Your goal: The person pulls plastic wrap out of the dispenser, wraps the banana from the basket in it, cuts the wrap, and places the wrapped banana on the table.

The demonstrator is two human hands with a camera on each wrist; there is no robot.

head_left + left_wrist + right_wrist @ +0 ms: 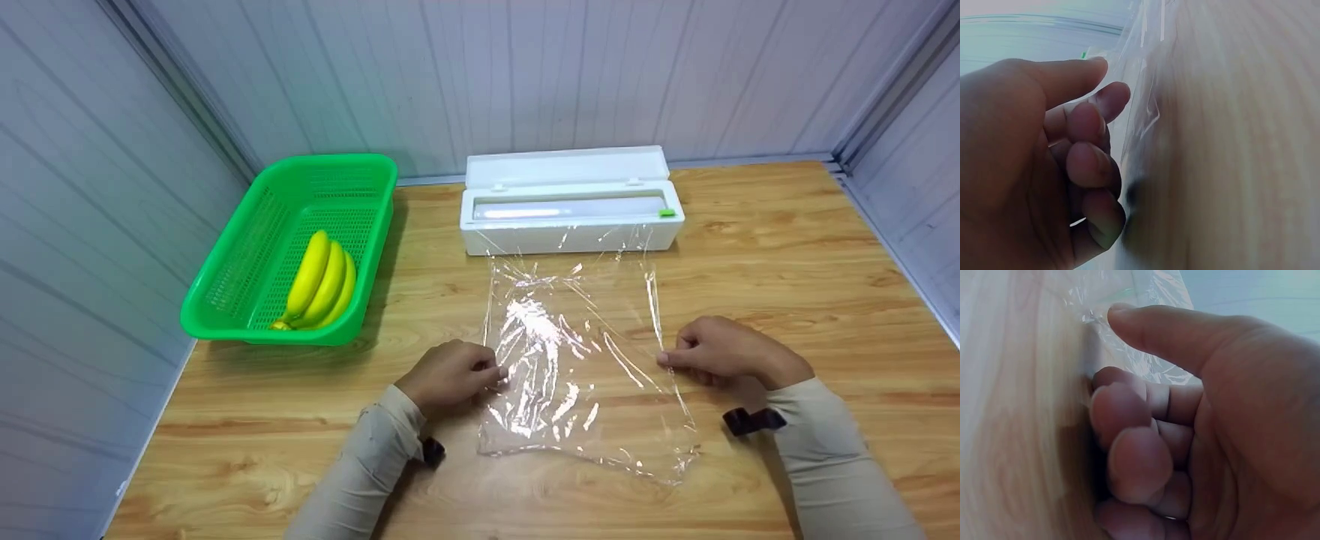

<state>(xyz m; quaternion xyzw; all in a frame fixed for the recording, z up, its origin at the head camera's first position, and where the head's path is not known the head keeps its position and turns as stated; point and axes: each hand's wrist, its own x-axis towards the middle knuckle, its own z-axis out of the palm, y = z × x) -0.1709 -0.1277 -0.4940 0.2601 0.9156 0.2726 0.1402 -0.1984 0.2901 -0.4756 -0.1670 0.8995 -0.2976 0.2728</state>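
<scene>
A sheet of clear plastic wrap (574,360) lies spread over the wooden table, wrinkled and shiny. Its far end runs up to a white cling film box (570,238) with a raised lid and a roll (570,208) inside. At the sheet's left edge is my left hand (454,373), fingers loosely curled; in the left wrist view a gap shows between the thumb (1081,76) and forefinger. My right hand (727,351) is by the right edge, thumb tip at the film. The right wrist view shows that thumb (1157,329) apart from the curled fingers.
To the left stands a green plastic basket (225,281) with a bunch of bananas (322,285) in it. A small green slider (667,214) sits at the box's right end. White panel walls (525,82) border the table (810,262) at the back and sides.
</scene>
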